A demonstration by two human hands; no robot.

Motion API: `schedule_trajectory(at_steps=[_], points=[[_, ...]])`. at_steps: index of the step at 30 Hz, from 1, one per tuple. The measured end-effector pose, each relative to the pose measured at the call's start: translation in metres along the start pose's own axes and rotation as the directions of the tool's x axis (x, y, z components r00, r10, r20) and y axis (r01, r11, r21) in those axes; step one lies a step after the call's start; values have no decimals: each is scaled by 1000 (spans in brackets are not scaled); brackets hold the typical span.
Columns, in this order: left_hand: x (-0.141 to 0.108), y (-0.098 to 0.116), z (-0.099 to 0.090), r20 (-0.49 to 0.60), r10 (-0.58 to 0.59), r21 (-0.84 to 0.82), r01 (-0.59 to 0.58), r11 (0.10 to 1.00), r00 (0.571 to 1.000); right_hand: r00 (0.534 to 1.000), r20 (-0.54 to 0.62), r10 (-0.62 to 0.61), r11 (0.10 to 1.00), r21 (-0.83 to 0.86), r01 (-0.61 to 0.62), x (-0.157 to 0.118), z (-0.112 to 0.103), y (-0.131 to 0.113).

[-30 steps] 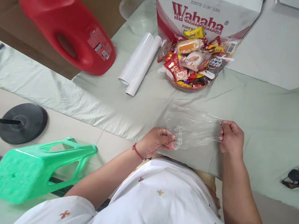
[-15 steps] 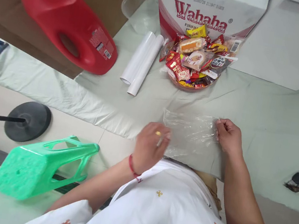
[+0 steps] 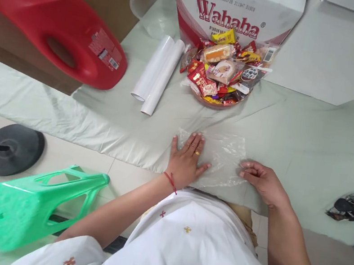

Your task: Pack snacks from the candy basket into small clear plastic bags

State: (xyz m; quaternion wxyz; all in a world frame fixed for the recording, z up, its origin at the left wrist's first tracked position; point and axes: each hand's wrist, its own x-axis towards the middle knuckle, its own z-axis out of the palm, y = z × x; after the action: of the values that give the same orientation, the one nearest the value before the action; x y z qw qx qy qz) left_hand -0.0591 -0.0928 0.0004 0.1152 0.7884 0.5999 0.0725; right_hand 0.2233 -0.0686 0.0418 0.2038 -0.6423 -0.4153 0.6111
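A clear, wrinkled plastic bag [image 3: 222, 158] lies spread on the pale cloth of the table, near its front edge. My left hand [image 3: 186, 159] is pressed flat on the bag's left part, fingers stretched and spread. At the bag's right edge, my right hand [image 3: 259, 179] has its thumb and bent fingers closed on the film. Beyond the bag stands a round dish [image 3: 214, 104] heaped with wrapped sweets and snacks [image 3: 222, 69]. Two white paper rolls [image 3: 158, 74] lie to the left of the dish.
Behind the dish is a white Wahaba-style printed carton [image 3: 234, 1], with a white box [image 3: 335, 51] beside it. A red jug [image 3: 85, 50] and a clear plastic bowl [image 3: 155, 10] stand left. Keys [image 3: 345, 208] lie right. A green stool [image 3: 37, 204] and black round base [image 3: 12, 150] are on the floor.
My left hand has gone from closed fingers at the bag's left edge to lying flat on it. The right hand has moved down along the right edge. The view has shifted slightly.
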Motion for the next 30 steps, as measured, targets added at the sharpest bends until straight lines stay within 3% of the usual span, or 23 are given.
schedule_trajectory(at_steps=[2, 6, 8, 10, 12, 14, 15, 17, 19, 21, 23, 25, 27, 30], points=[[-2, -5, 0, 0, -15, 10, 15, 1000, 1000, 999, -33, 2, 999, -54, -4, -3, -9, 4], [-6, -13, 0, 18, -29, 22, 29, 999, 999, 996, 76, 38, 975, -221, -21, -8, -37, 7], [-7, -14, 0, 26, -21, 25, 20, 999, 999, 1000, 28, -3, 943, -333, 12, -4, -48, 1], [-7, -14, 0, 26, -19, 30, 18, 999, 999, 980, -128, -155, 882, -465, 78, 8, -48, -12], [-7, -14, -1, 26, -23, 37, 22, 999, 999, 901, -230, -367, 793, -585, 173, 27, -37, -28], [-7, -13, -2, 34, -16, 42, 15, 999, 999, 835, -184, -519, 711, -635, 302, 51, -17, -45], [-7, -13, -3, 40, -7, 43, 5, 999, 999, 830, -125, -544, 688, -633, 355, 64, -6, -52], [-7, -14, -6, 53, 16, 40, -18, 999, 998, 866, 18, -499, 684, -606, 407, 86, 12, -62], [-8, -15, -8, 64, 31, 36, -33, 999, 997, 903, 108, -417, 734, -545, 404, 102, 19, -67], [-8, -16, -9, 68, 31, 33, -33, 999, 997, 920, 61, -387, 802, -470, 369, 113, 11, -70], [-9, -18, -9, 61, 19, 32, -21, 999, 998, 912, -95, -399, 845, -424, 326, 118, -6, -75], [-9, -19, -7, 47, 8, 30, -10, 1000, 999, 864, -246, -439, 847, -435, 307, 116, -24, -83], [-9, -19, -5, 34, 8, 28, -9, 1000, 999, 767, -328, -551, 789, -503, 352, 109, -37, -96], [-8, -19, -4, 26, 15, 29, -16, 999, 1000, 558, -240, -794, 536, -709, 458, 104, -36, -124]])
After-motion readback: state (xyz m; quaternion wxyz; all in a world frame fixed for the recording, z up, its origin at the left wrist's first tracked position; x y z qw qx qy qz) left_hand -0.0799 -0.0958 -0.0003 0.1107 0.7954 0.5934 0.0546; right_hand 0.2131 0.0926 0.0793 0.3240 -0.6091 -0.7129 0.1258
